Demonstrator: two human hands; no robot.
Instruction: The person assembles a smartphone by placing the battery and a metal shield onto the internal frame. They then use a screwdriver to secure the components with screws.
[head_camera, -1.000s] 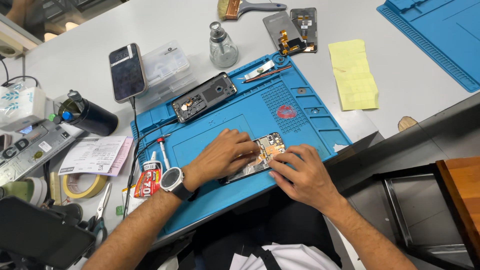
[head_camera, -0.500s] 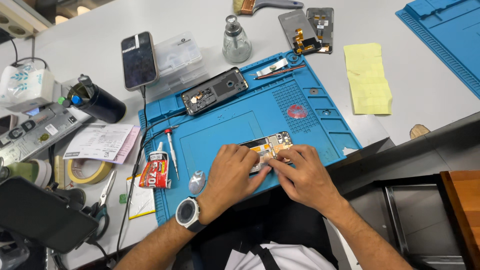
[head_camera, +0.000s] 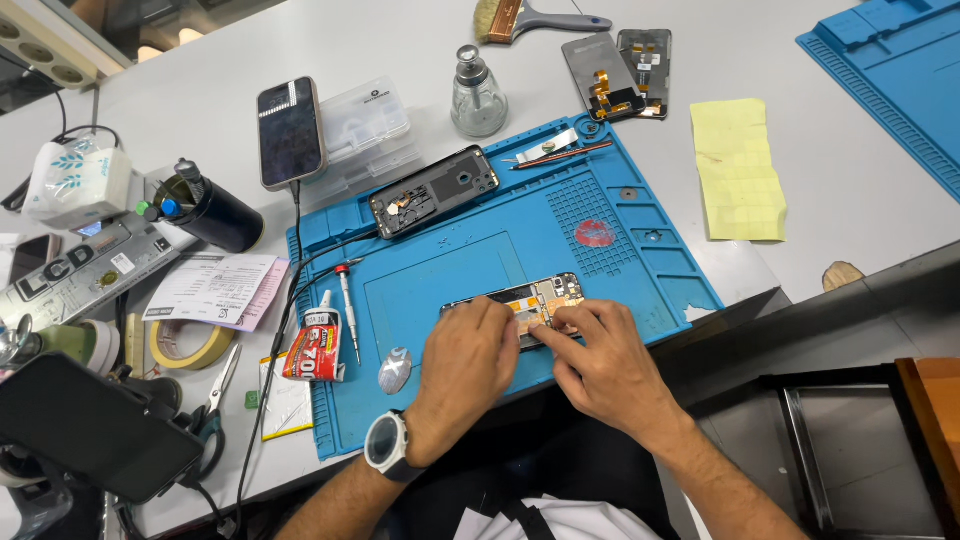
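Note:
An opened phone (head_camera: 540, 295) with exposed boards lies near the front of the blue repair mat (head_camera: 600, 200). My left hand (head_camera: 462, 365), with a watch on the wrist, rests on the phone's left part, fingers pressing down. My right hand (head_camera: 605, 365) touches its right part, index finger on the inner boards. A second opened phone frame (head_camera: 433, 190) lies at the back of the mat. Part of the front phone is hidden beneath my fingers.
On the mat lie a small screwdriver (head_camera: 346, 310), a glue tube (head_camera: 312, 348) and a metal pick (head_camera: 395, 370). Behind are a glass bottle (head_camera: 478, 95), a charging phone (head_camera: 289, 130), phone parts (head_camera: 620, 70), a brush (head_camera: 530, 17), a yellow cloth (head_camera: 738, 168). Tape roll (head_camera: 188, 345) and scissors (head_camera: 215, 400) sit left.
My left hand has slid from the phone's middle toward its left end. The camera view has shifted, so the mat sits more to the right and lower.

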